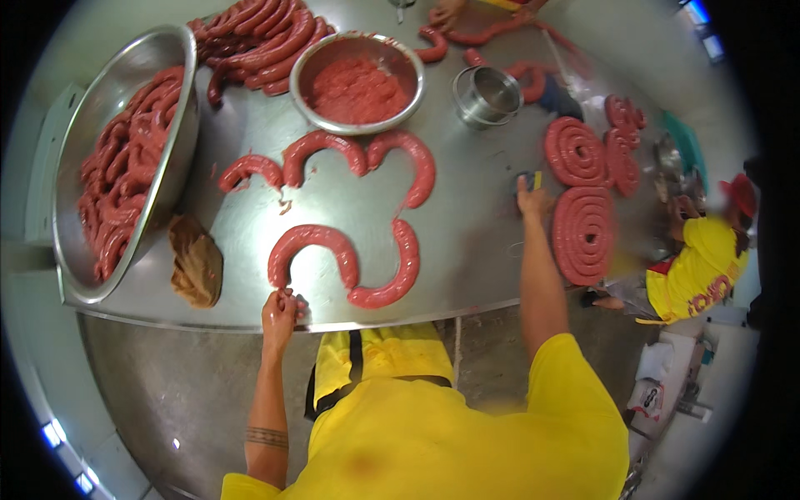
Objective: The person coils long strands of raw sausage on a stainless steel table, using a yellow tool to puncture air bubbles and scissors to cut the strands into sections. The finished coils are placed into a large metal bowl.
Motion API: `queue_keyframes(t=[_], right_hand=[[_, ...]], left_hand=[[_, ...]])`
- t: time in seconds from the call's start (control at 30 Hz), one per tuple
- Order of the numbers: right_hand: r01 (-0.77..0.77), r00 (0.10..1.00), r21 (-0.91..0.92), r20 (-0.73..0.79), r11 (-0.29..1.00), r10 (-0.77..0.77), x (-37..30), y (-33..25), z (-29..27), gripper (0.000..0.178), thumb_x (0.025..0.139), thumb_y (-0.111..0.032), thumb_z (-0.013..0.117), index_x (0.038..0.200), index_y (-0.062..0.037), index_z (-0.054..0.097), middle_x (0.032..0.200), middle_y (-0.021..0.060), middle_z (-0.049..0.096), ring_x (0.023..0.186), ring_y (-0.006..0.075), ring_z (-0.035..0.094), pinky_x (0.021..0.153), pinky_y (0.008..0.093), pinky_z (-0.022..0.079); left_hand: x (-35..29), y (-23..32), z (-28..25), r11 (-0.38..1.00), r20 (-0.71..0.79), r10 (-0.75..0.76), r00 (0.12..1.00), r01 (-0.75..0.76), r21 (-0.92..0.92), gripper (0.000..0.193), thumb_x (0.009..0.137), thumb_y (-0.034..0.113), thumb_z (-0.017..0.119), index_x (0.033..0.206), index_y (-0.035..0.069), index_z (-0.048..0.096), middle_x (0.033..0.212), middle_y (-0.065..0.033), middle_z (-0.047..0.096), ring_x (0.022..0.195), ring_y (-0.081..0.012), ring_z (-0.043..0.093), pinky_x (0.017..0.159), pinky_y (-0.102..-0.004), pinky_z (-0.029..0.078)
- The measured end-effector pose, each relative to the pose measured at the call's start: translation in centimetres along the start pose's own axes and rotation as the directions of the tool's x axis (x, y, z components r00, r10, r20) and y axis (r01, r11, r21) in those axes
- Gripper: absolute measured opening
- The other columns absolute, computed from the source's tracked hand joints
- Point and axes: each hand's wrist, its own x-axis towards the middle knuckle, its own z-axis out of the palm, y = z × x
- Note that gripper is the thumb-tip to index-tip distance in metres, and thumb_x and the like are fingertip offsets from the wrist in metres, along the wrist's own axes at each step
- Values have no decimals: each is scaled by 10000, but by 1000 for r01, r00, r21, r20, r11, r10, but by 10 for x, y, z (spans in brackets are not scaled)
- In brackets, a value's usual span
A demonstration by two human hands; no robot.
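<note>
My left hand (pixel 281 317) is at the table's front edge, its fingers closed on the near end of a curved raw sausage (pixel 312 236). This sausage belongs to a linked string on the metal table, with another link (pixel 400 271) to its right and more links (pixel 325 150) curving behind. Farther right, my right hand (pixel 533 200) is closed on a small blue and yellow object (pixel 527 179), whose kind I cannot make out. Two flat sausage coils (pixel 577 150) lie just right of that hand.
A large steel basin (pixel 190 83) of sausages stands at left, beside a crumpled brown cloth (pixel 196 262). A bowl (pixel 297 93) of ground meat, piled sausages (pixel 267 42) and small metal pots (pixel 477 112) are farther back. Another person's hands (pixel 450 12) handle sausage at the far side; a person (pixel 704 267) is at right.
</note>
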Motion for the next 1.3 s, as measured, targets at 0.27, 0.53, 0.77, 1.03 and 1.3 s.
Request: queue_keyframes(t=[0.27,0.53,0.77,1.03,1.3], right_hand=[[169,969,-164,208,972,-134,19,30,33,722,896,-564,570,1209,82,645,1205,326,584,1077,446,625,913,545,512],[-478,853,763,522,435,22,-58,88,-40,178,839,-64,680,974,-100,569,702,-22,460,552,91,466,439,240,344],[-628,85,553,748,548,-659,-268,17,-106,597,941,-602,594,1199,-64,584,945,29,600,690,70,519,518,198,370],[-527,-612,126,630,841,-478,-433,-113,-78,626,883,-727,547,980,-114,465,946,51,534,616,85,517,366,184,302],[-475,-488,288,700,831,-521,-464,-148,-63,640,848,-717,612,843,-87,500,827,4,509,564,60,473,407,211,265]], left_hand=[[-27,-16,-38,999,-123,8,992,-2,46,185,1004,102,582,1075,-54,652,846,-80,715,715,-107,658,631,-240,538],[-36,-28,-40,988,-169,-4,986,-22,-152,187,1013,155,608,1040,-16,678,850,-53,717,729,-84,648,628,-229,508],[-38,-34,-49,964,-161,19,987,-61,-260,194,1007,185,630,1035,-2,675,844,-33,714,686,-53,600,584,-206,446],[-28,-44,-62,957,-122,33,992,-67,-282,167,990,168,654,979,2,665,798,-33,696,665,-59,594,582,-217,464],[-27,-17,-69,993,-165,102,981,-109,-37,157,977,163,668,913,20,661,754,-24,684,634,-61,577,580,-220,456]])
